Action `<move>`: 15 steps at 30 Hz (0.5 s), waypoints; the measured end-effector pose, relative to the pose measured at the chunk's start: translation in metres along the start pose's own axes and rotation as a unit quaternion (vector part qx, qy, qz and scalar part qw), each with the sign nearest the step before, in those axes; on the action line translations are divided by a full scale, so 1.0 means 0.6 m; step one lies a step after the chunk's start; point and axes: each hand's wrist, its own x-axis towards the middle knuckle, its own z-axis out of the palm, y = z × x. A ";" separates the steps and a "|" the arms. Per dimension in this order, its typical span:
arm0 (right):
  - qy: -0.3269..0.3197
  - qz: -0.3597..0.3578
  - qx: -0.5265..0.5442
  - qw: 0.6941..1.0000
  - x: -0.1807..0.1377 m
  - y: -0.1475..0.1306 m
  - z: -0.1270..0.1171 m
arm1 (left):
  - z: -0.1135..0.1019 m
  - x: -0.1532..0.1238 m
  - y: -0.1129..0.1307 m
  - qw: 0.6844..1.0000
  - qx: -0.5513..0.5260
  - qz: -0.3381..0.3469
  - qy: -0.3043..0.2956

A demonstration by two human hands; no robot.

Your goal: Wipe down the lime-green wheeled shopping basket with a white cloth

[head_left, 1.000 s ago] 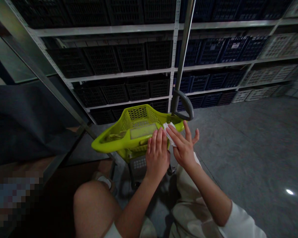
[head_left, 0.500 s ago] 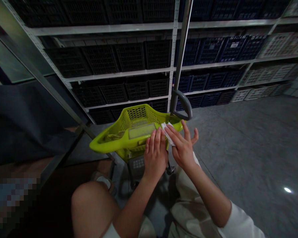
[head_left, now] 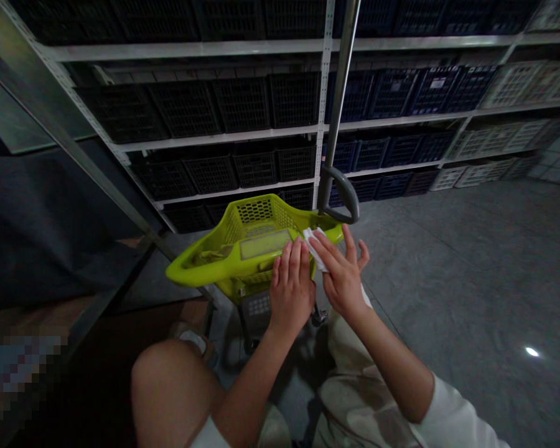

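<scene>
A yellow-green plastic shopping cart [head_left: 203,269] with a perforated basket stands in front of my knees. My left hand [head_left: 292,286] grips its near rim, fingers laid together over the top and thumb hidden. To its right, my right hand [head_left: 343,274] presses a folded white wipe [head_left: 313,244] against the same rim under its fingers, with the outer fingers raised and spread. A flat clear panel [head_left: 266,244] is set into the rim left of my hands. Beyond my right hand, a grey loop-shaped handle [head_left: 350,193] is joined to an upright metal pole [head_left: 343,87].
White metal shelving [head_left: 200,140] fills the background, holding several black crates [head_left: 240,106], blue crates [head_left: 394,93] and white crates [head_left: 506,84]. A slanting metal bar [head_left: 88,174] and dark sheeting [head_left: 32,230] are on the left. Grey floor [head_left: 471,261] extends right.
The view has shifted slightly, moving the scene a little left and up. Both hands keep nearly the same places on the cart rim, with the wipe still under the right fingers.
</scene>
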 end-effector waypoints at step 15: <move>0.047 0.031 -0.006 0.998 -0.006 0.020 0.013 | -0.004 -0.001 -0.005 1.000 0.014 0.005 -0.006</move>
